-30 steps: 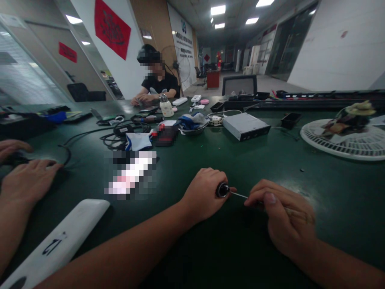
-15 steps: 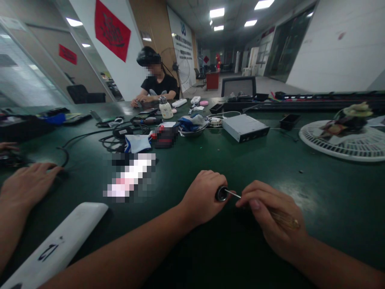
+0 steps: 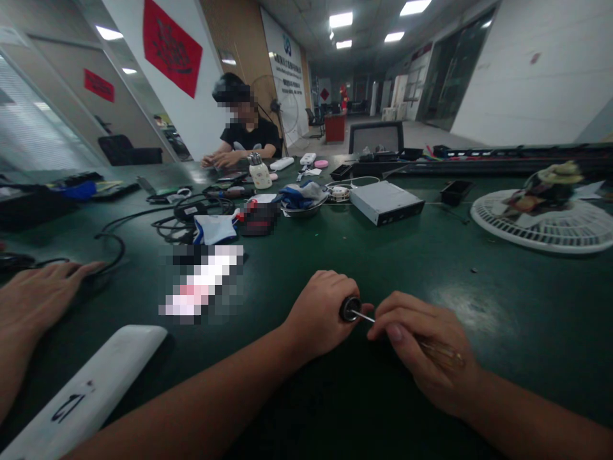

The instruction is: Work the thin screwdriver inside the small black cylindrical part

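From where I stand, the person's left hand [image 3: 323,313] is curled into a firm fist around a small black cylinder [image 3: 350,309], only its round, open end poking out past the thumb side, turned toward the other hand. The right hand [image 3: 426,345] grips a thin screwdriver [image 3: 443,353] much like a pen, fingers bent and pinched near the front, the clear amber handle lying back against the palm. Its metal shaft crosses the rim and goes into the cylinder's mouth; whether the tip touches anything inside, I can't tell. Both hands are above the green counter [image 3: 297,255], fairly near each other.

A second ago the right hand was farther off, with more bare shaft showing; now its fingertips are close to the cylinder, and the handle's end shows more clearly. The left hand holds the same grasp as before. Off to the left, a neighbour's hand [image 3: 43,297] rests by a black cable [image 3: 117,249]; that neighbour's other hand, visible earlier at the edge, has gone from view.
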Demonstrator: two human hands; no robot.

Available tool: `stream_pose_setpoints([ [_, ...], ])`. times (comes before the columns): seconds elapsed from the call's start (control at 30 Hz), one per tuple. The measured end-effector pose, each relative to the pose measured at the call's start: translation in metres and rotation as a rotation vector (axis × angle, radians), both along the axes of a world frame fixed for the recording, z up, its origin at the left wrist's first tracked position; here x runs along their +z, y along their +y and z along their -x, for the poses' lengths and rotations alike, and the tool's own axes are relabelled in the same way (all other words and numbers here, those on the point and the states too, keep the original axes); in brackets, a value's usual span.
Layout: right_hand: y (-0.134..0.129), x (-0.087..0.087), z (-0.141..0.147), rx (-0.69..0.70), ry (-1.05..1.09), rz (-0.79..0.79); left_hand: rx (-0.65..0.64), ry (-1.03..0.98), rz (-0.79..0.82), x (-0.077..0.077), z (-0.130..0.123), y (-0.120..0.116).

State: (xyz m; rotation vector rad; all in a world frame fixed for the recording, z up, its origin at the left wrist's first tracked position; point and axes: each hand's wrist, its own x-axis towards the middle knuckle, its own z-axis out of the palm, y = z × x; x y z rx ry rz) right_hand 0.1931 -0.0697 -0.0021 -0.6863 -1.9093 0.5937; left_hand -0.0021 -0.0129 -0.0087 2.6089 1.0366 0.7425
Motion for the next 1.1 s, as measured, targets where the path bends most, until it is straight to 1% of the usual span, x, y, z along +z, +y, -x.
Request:
stream_pose_setpoints([
  [0.07, -0.0011, 0.0002, -0.0002, 0.005, -0.011, 0.001, 0.000, -0.006, -0.007, -0.0003, -0.0002, 0.0001],
  [0.17, -0.0015, 0.0010, -0.0003, -0.104, -0.005, 0.004, 0.003, -0.011, -0.004, -0.0003, -0.0002, 0.0003],
  [0.23, -0.0005, 0.0013, -0.0001, -0.133, 0.000, 0.001, 0.000, -0.006, -0.005, 0.0000, -0.0001, 0.0005],
  [0.4, 0.0007, 0.0019, 0.0009, 0.012, -0.023, 0.004, -0.001, -0.003, -0.012, 0.0004, -0.0007, 0.0004],
  [0.47, -0.0004, 0.0022, 0.0010, -0.006, -0.022, 0.004, -0.001, 0.000, -0.010, 0.0004, -0.0010, 0.0003],
  [0.57, -0.0010, 0.0020, 0.0010, -0.106, 0.005, 0.006, -0.009, 0.008, -0.014, 0.0000, -0.0005, 0.0003],
  [0.6, -0.0007, 0.0018, 0.0010, -0.117, 0.009, 0.009, -0.012, 0.011, -0.016, -0.0001, -0.0001, 0.0003],
  [0.63, -0.0002, 0.0017, 0.0011, -0.108, 0.009, 0.010, -0.015, 0.013, -0.018, -0.0001, 0.0002, 0.0002],
  [0.73, 0.0008, 0.0022, 0.0015, 0.006, -0.023, 0.019, -0.011, 0.020, -0.014, 0.0006, 0.0009, -0.0003],
  [0.8, 0.0003, 0.0030, 0.0017, 0.047, -0.032, 0.016, -0.001, 0.026, -0.010, 0.0015, 0.0008, -0.0008],
  [0.83, -0.0002, 0.0035, 0.0017, 0.035, -0.029, 0.013, 0.003, 0.030, -0.008, 0.0020, 0.0006, -0.0010],
  [0.97, -0.0013, 0.0042, 0.0012, -0.107, -0.019, 0.002, -0.006, 0.044, -0.013, 0.0022, 0.0001, -0.0014],
  [1.03, -0.0005, 0.0041, 0.0012, -0.087, -0.029, -0.007, -0.002, 0.041, -0.024, 0.0014, 0.0003, -0.0016],
  [1.1, 0.0003, 0.0039, 0.0014, -0.003, -0.044, -0.008, 0.011, 0.037, -0.036, 0.0003, 0.0005, -0.0018],
])
